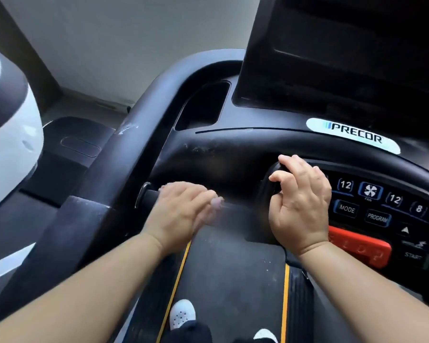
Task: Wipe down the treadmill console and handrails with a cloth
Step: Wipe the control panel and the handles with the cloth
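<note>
Right hand [300,206] grasps a console grip [273,180]; left hand [181,214], blurred, seems flat on the handrail [150,195]; grey wall [109,45] behind.

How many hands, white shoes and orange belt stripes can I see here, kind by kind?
Hands: 2, left hand, right hand holding a black handle
White shoes: 2
Orange stripes: 2
Total: 6

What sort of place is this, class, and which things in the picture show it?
Probably a gym or exercise room. The person stands on a treadmill belt, facing a Precor console with a red stop button, and the right hand grips a handgrip.
</note>
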### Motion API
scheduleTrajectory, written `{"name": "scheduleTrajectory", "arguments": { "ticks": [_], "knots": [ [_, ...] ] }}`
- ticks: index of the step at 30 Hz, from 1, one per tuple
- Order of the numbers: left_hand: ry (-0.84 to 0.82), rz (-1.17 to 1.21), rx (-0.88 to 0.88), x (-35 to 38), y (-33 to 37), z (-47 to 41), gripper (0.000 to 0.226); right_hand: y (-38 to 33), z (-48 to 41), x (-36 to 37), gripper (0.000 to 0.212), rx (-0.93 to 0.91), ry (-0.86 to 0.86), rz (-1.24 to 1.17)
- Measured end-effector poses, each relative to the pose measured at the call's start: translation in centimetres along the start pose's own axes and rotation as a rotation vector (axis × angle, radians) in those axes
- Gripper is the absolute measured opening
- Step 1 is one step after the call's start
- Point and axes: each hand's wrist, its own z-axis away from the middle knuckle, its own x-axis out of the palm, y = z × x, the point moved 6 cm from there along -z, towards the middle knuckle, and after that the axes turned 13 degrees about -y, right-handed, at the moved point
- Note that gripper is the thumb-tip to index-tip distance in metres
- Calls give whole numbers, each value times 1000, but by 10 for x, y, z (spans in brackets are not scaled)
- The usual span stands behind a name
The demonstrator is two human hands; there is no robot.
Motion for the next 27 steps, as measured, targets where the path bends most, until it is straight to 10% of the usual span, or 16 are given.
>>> {"name": "scheduleTrajectory", "arguments": {
  "ticks": [6,14,19,27],
  "knots": [
    [199,222,-576,4,-16,14,42,0,1,1,29,-46,-30,-18],
    [732,1074,-1007,54,85,11,55,-3,5,4,27,-230,-128,-124],
    [1122,1515,-1225,53,55,12,16,-2,5,5,28,-241,-174,-141],
    [1332,1818,-1278,50,-28,34,16,-2,5,8,25,-251,-152,-91]
  ]
}}
